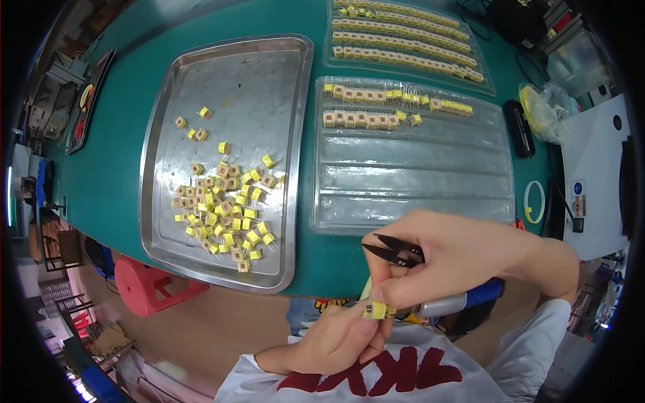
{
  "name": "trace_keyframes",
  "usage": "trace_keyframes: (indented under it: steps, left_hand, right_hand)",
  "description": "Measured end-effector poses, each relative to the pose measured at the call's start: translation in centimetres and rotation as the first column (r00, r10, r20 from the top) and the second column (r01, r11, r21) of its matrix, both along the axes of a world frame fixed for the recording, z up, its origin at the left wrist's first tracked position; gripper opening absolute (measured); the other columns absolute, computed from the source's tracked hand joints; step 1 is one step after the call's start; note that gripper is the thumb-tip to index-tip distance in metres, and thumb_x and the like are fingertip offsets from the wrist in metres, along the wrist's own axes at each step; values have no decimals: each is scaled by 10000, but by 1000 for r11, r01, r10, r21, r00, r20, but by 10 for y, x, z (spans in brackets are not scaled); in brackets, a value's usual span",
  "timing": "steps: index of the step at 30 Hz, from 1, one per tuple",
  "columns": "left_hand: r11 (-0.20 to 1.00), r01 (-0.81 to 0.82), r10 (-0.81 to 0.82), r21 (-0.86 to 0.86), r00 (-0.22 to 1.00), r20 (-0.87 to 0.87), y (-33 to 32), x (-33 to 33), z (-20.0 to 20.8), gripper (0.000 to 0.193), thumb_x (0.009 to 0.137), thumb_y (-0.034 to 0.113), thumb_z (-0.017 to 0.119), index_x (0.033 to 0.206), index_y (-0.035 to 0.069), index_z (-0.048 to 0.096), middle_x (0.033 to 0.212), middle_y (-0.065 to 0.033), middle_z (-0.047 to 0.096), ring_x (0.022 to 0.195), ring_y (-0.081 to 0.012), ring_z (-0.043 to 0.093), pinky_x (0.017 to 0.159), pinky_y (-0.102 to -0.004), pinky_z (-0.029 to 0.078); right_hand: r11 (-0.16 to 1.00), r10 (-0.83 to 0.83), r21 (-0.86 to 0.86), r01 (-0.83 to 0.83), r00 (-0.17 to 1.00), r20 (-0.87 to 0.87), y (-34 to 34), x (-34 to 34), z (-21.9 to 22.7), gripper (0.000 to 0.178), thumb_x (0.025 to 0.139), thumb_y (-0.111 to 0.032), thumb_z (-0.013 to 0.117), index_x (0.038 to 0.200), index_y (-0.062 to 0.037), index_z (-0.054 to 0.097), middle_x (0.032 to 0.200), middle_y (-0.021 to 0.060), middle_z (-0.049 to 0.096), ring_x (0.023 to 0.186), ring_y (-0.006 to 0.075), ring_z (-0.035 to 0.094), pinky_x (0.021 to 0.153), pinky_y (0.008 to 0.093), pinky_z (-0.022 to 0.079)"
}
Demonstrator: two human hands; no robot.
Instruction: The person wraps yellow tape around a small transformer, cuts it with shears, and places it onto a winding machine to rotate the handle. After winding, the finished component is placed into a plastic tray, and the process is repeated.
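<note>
My left hand [332,342] pinches a small yellow component [377,310] with thin wire leads, just below the table's front edge. My right hand [447,258] grips black snips [396,250], blades pointing left, and its thumb and finger also touch the yellow component. A steel tray [168,121] to the upper left holds a loose pile of several yellow and tan components [225,208]. Straight ahead lies a clear grooved plastic tray [410,188] with rows of components [376,101] in its two top grooves.
A second clear tray [484,84] filled with component rows sits farther back. A black tool [519,127], a plastic bag [544,111] and a yellow tape ring [534,201] lie at right on the green table [101,168]. A red stool [144,285] stands below.
</note>
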State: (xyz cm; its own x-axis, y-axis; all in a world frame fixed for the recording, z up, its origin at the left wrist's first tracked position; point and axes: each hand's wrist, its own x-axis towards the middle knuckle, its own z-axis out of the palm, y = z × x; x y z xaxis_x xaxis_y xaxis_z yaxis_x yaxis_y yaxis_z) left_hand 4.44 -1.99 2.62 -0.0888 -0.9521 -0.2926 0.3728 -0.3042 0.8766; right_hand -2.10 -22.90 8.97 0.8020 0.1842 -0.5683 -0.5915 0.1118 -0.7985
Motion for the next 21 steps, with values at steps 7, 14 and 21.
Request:
trace_keyframes:
  steps: [7, 14, 21]
  left_hand:
    - [1000, -5, 6, 13, 996, -87, 1, 1, -2, 506, 973, 411, 296, 954, -51, 501, 641, -56, 538, 522, -104, 490, 444, -226, 374]
    - [992, -2, -1, -123, 1000, -21, -1, 5, -6, 435, 985, 289, 292, 1135, -59, 505, 619, -61, 534, 508, -126, 493, 478, -244, 384]
    - [995, -3, 2, -97, 1000, -12, -4, 4, -3, 223, 965, 145, 329, 894, 7, 489, 528, -41, 515, 451, -169, 491, 517, -277, 412]
  right_hand:
    - [937, 29, -346, 49, 976, 217, -9, -9, 14, 120, 822, -120, 665, 894, -24, 664, 558, -17, 459, 484, 42, 354, 460, 230, 262]
    - [864, 132, -499, 60, 931, 340, 4, -30, 35, 253, 785, -138, 717, 1024, -67, 681, 656, 64, 622, 523, 200, 581, 481, 292, 432]
    - [847, 117, -520, 115, 913, 392, 12, -27, 29, 191, 797, -135, 706, 969, -51, 692, 671, 69, 630, 518, 204, 576, 475, 286, 424]
